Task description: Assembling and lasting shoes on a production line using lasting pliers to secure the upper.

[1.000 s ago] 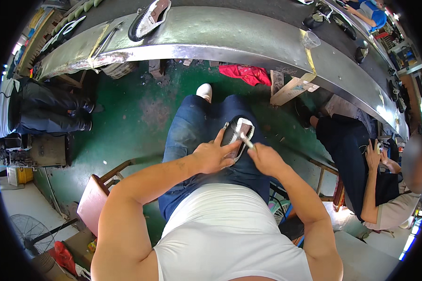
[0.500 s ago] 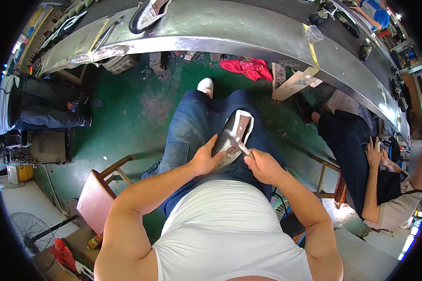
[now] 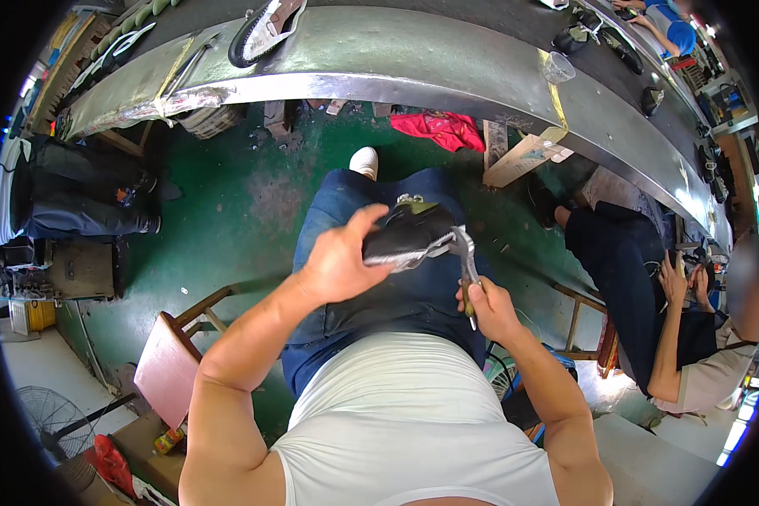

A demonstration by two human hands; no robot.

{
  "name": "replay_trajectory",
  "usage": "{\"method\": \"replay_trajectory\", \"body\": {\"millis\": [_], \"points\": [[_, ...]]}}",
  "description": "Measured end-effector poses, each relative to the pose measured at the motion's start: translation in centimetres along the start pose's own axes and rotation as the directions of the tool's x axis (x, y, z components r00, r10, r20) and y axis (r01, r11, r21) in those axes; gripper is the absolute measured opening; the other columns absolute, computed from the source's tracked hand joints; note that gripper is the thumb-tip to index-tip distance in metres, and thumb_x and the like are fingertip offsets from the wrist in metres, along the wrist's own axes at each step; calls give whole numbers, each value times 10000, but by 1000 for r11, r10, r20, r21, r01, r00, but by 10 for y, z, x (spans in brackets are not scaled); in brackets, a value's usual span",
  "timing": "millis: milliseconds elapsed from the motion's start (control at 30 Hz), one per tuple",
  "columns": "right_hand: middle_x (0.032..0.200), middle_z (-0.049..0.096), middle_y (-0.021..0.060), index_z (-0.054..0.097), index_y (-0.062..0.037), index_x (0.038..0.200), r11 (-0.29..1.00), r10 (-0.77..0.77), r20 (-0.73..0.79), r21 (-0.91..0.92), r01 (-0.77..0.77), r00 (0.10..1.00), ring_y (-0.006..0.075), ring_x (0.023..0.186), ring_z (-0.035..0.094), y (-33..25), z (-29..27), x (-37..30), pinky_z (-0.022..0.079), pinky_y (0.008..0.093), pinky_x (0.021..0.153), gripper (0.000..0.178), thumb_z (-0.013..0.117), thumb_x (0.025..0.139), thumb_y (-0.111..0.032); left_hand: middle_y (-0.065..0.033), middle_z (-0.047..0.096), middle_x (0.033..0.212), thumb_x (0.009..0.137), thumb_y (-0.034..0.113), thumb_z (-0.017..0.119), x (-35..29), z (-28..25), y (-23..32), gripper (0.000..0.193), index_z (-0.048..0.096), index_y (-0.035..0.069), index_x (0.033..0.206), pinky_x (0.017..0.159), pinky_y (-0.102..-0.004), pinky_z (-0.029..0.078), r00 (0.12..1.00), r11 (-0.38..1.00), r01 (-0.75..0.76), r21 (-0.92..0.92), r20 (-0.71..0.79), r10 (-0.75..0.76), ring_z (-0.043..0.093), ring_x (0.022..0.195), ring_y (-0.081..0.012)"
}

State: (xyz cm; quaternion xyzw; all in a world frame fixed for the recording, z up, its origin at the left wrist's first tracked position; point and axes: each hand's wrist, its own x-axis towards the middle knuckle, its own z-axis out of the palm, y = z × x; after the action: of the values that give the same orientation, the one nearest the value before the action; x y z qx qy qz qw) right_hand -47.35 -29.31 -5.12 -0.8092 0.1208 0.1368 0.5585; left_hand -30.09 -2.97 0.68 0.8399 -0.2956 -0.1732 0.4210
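Above my lap, my left hand (image 3: pixel 337 257) grips one end of a black, part-made shoe (image 3: pixel 409 234), its index finger raised off the side. The shoe lies tilted, with its black upper showing, green and white parts at the top and a pale edge underneath. My right hand (image 3: pixel 491 310) is closed round the handle of metal pincers (image 3: pixel 466 257). Their curved head touches the shoe's right end, at the pale edge. The palm side of my left hand is hidden.
A metal-edged workbench (image 3: pixel 379 46) curves across the far side, with another part-made shoe (image 3: pixel 266 32) and a clear cup (image 3: pixel 557 67) on it. Red cloth (image 3: pixel 438 130) lies beneath. A wooden chair (image 3: pixel 169 367) stands left; a seated co-worker (image 3: pixel 691 337) is at right.
The shoe has turned from underside up to lying on its side, its black upper now showing. My left hand has risen and shifted left; the pincers have swung round to the shoe's right end.
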Motion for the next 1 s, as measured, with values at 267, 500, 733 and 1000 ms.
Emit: {"method": "replay_trajectory", "body": {"millis": [267,500,733,1000], "points": [[920,653,47,587,14,1168,989,45,-37,143,-39,998,118,770,619,5,-3,-4,503,276,705,295,562,1011,-235,-82,679,965,882,150,779,75,28,5,412,555,-12,1187,761,-286,539,983,878,180,-444,49,-177,630,861,-111],[919,662,55,608,-22,1160,996,25,51,-85,-20,998,121,773,613,-13,-12,-16,505,286,718,249,619,953,-159,-136,741,964,899,167,691,9,61,-54,402,643,26,1272,795,-344,546,919,916,328,-230,304,-252,703,841,-219],[1039,674,211,559,4,1293,936,-93,266,-304,175,960,381,932,646,-26,-16,13,512,391,840,428,625,926,-207,-220,673,795,969,178,563,-10,79,-44,200,691,25,957,661,-461,538,988,989,110,94,-117,-99,668,755,-410],[935,687,206,606,25,1049,907,357,568,-401,-130,742,363,863,677,-91,-50,54,530,431,766,297,580,968,-259,-193,710,949,994,237,551,-13,86,-29,250,685,31,1043,785,-422,555,996,997,-29,76,-82,35,697,874,-336]]}}
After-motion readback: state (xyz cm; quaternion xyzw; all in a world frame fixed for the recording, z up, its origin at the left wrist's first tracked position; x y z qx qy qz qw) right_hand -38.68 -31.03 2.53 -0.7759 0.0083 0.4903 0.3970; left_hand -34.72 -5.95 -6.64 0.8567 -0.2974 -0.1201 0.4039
